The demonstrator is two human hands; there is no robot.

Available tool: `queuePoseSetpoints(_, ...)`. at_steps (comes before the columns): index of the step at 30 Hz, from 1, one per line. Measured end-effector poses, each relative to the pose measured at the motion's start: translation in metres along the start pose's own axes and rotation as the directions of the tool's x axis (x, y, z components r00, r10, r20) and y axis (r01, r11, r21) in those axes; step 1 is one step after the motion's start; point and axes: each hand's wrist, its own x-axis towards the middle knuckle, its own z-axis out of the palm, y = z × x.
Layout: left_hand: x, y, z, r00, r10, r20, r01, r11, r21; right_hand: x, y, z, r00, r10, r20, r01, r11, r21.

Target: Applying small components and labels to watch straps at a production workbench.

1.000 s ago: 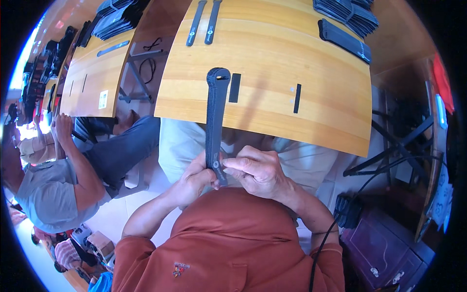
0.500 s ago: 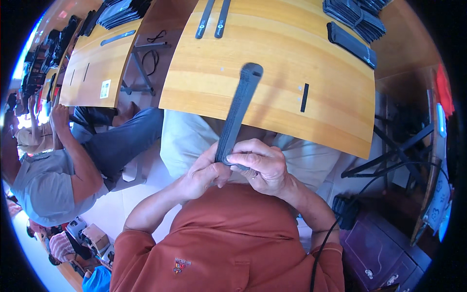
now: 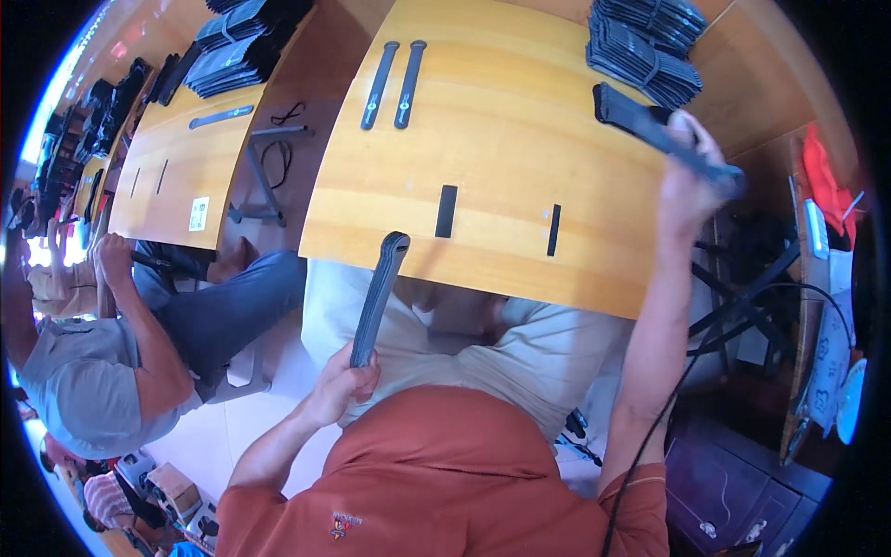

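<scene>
My left hand is closed round the lower end of a bundle of dark grey straps. The bundle tilts upward in front of the table's near edge, its rounded end at the top. At the table's right edge, my outstretched right hand is closed on a flat black pouch. Motion blurs this hand and the pouch's near end; the far end reaches back over the tabletop. Two dark grey straps lie side by side at the far left of the wooden table.
Stacks of banded black pouches stand at the far right. Two black strips mark the tabletop's near part. To the left a person sits at another table. A black cable runs past my right arm.
My right hand has left the straps and reached out to the pouch at the table's right. My left hand has moved left and down, still holding the straps. The view has shifted.
</scene>
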Motion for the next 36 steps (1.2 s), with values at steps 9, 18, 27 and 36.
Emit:
queuePoseSetpoints(9,0.011,0.007,0.006,0.994,0.106,-0.019,-0.107,0.992,-0.060,-0.080,-0.018,0.098,0.819,-0.360,0.446,0.481,0.855,-0.194)
queuePoseSetpoints(18,0.016,0.000,0.000,0.992,0.119,-0.045,-0.121,0.992,-0.045,-0.107,-0.006,0.136,0.591,-0.137,0.795,0.432,0.886,-0.169)
queuePoseSetpoints(27,0.023,-0.001,-0.011,0.990,0.144,-0.010,-0.144,0.988,-0.053,-0.099,-0.014,0.156,0.520,-0.062,0.852,0.461,0.860,-0.218)
queuePoseSetpoints(36,0.025,0.003,-0.009,0.986,0.164,-0.008,-0.164,0.980,-0.109,-0.098,-0.015,0.173,0.497,-0.025,0.868,0.452,0.861,-0.234)
